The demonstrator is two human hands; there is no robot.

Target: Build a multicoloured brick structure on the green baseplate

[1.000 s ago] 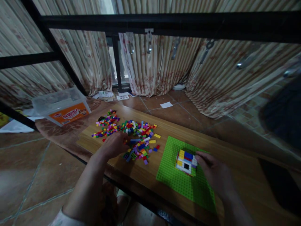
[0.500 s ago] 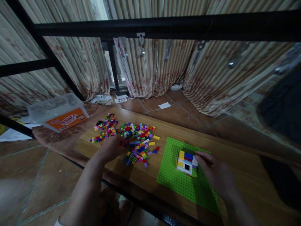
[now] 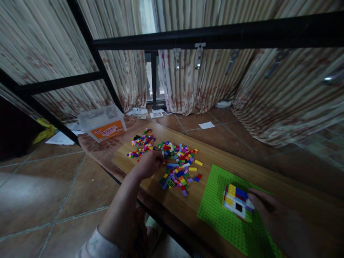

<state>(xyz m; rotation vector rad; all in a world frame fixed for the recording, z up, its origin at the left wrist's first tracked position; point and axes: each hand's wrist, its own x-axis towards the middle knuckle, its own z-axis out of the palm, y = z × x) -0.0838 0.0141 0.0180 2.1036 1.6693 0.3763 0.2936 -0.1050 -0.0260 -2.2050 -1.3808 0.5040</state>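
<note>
Over the near edge of a loose heap of small coloured building bricks (image 3: 178, 168), my left hand (image 3: 150, 164) has its fingers bent down and closed. What they hold, if anything, is too small and dark to make out. A low building-brick structure (image 3: 238, 200) sits on a green studded baseplate (image 3: 215, 200). Its top shows yellow, blue, red and white bricks around a dark square hole. With thumb and forefinger closed at the structure's right edge, my right hand (image 3: 271, 211) grips it there. The fingers cover part of that side.
The wooden board (image 3: 172, 132) carries the bricks and baseplate. A clear plastic box (image 3: 102, 123) with an orange label stands beyond its left end on a brown cloth (image 3: 91, 145). A black metal bar (image 3: 188, 37) crosses in front of striped curtains (image 3: 188, 82).
The whole view has swung left, so everything appears farther right. My left hand stays at the brick heap, and my right hand stays at the structure's edge.
</note>
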